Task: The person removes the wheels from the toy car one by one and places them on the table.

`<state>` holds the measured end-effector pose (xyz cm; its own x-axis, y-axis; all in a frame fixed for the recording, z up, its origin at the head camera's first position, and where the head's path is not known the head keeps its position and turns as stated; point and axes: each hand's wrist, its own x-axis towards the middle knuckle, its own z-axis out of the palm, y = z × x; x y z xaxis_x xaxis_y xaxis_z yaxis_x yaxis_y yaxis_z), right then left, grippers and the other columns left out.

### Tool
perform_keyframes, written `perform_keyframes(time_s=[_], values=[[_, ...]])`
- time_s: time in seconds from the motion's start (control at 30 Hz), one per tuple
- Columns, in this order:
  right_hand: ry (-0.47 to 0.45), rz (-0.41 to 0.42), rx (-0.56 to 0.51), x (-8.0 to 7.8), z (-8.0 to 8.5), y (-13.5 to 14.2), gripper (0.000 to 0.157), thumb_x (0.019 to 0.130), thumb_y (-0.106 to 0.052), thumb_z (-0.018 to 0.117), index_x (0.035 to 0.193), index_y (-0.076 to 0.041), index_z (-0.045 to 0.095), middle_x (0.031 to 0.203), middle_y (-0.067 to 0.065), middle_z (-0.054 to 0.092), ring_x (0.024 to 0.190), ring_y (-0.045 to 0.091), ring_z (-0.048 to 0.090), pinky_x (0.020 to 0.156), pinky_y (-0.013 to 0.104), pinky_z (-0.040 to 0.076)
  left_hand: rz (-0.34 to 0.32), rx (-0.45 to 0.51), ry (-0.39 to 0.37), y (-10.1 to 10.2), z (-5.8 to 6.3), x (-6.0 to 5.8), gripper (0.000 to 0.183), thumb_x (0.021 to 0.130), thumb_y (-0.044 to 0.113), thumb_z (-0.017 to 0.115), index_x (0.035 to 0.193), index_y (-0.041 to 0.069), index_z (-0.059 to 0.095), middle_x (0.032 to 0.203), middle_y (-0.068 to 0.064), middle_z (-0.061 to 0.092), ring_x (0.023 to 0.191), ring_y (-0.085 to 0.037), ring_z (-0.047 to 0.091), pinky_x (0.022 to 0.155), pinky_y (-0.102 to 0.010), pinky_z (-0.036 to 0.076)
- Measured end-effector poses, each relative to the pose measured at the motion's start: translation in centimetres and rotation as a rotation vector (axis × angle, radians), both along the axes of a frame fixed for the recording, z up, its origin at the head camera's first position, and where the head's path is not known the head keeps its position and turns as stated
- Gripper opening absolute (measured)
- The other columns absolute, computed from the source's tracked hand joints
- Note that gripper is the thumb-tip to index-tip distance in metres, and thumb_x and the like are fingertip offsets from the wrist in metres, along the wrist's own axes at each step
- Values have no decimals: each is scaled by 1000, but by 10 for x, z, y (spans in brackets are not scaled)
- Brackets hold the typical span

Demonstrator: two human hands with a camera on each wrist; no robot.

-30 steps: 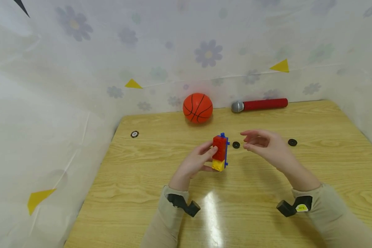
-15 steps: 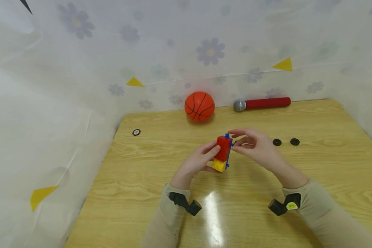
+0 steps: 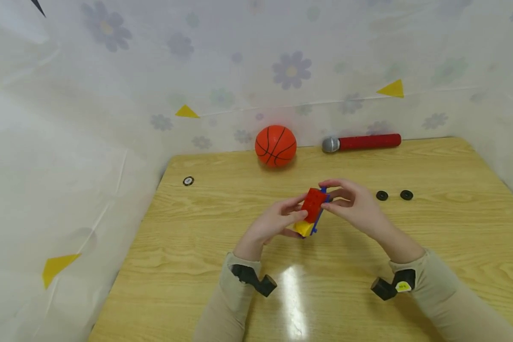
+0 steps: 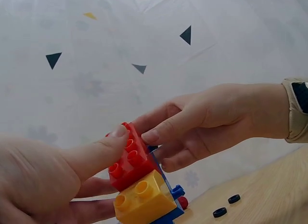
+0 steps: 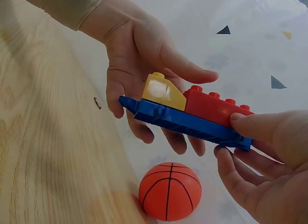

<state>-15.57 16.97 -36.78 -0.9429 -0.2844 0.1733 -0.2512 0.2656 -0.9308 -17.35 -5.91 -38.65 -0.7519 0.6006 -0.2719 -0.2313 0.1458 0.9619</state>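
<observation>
A toy car [image 5: 191, 115] built of blocks has a blue base [image 5: 180, 125], a long red brick [image 5: 214, 108] and a sloped yellow brick [image 5: 161, 93]. Blue pegs stick out of the base. My left hand [image 3: 277, 222] holds the car from the left, its thumb over the bricks and its fingers behind. With thumb and fingers, my right hand [image 3: 354, 205] pinches the red end of the car. In the left wrist view, the right thumb [image 4: 153, 136] touches the red brick's side, and part of the base there is hidden.
Two black wheels [image 3: 382, 195] [image 3: 406, 195] lie on the wooden table [image 3: 188, 256] to the right. A black disc with a white centre [image 3: 188, 181] lies at the left. An orange basketball [image 3: 275, 146] and a red-handled microphone [image 3: 361, 143] rest at the back by the flowered curtain.
My right hand came in from the right and took hold of the car's red end. The car has tilted to the right. The black disc between hands and car is now hidden.
</observation>
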Motion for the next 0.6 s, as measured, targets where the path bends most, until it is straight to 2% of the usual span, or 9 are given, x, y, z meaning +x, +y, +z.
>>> perform_keyframes(time_s=[0.1, 0.23, 0.33, 0.4, 0.5, 0.6], values=[[-9, -26, 12, 3, 4, 3, 42, 89, -7, 73, 128, -2, 59, 125, 17, 60, 98, 2, 65, 82, 15, 56, -19, 7, 31, -3, 0, -1, 61, 98, 12, 62, 153, 23, 39, 142, -16, 53, 113, -26, 64, 83, -44, 60], [-9, -44, 34, 4, 4, 7, 42, 89, -9, 73, 128, -2, 59, 122, 16, 60, 96, 0, 65, 82, 14, 56, -56, 30, 82, -8, -2, -2, 70, 92, 2, 66, 153, 19, 38, 143, -20, 52, 111, -26, 65, 87, -47, 59], [-8, -50, 66, 4, 2, 10, 44, 90, -11, 73, 131, -4, 58, 121, 14, 60, 96, -2, 64, 81, 14, 55, -73, 29, 116, -11, -2, -3, 72, 89, 0, 67, 153, 16, 39, 143, -21, 51, 115, -29, 63, 87, -44, 59], [-3, -51, 85, 4, 0, 12, 46, 91, -13, 72, 133, -5, 57, 120, 13, 60, 95, -1, 63, 81, 14, 55, -76, 15, 138, -12, -2, -3, 71, 88, 0, 68, 152, 16, 41, 143, -20, 50, 118, -32, 60, 87, -38, 58], [3, -46, 99, 3, -4, 15, 47, 91, -13, 72, 135, -5, 57, 118, 13, 60, 94, 0, 63, 80, 14, 55, -65, -17, 165, -13, -2, -3, 69, 87, 1, 71, 149, 16, 45, 141, -18, 51, 122, -35, 56, 87, -35, 57], [4, -35, 111, 3, -6, 18, 48, 90, -11, 73, 136, -7, 57, 118, 12, 59, 95, 4, 63, 82, 14, 55, -41, -47, 183, -13, -1, -2, 65, 86, 2, 73, 145, 12, 49, 139, -16, 54, 121, -33, 57, 89, -35, 56]])
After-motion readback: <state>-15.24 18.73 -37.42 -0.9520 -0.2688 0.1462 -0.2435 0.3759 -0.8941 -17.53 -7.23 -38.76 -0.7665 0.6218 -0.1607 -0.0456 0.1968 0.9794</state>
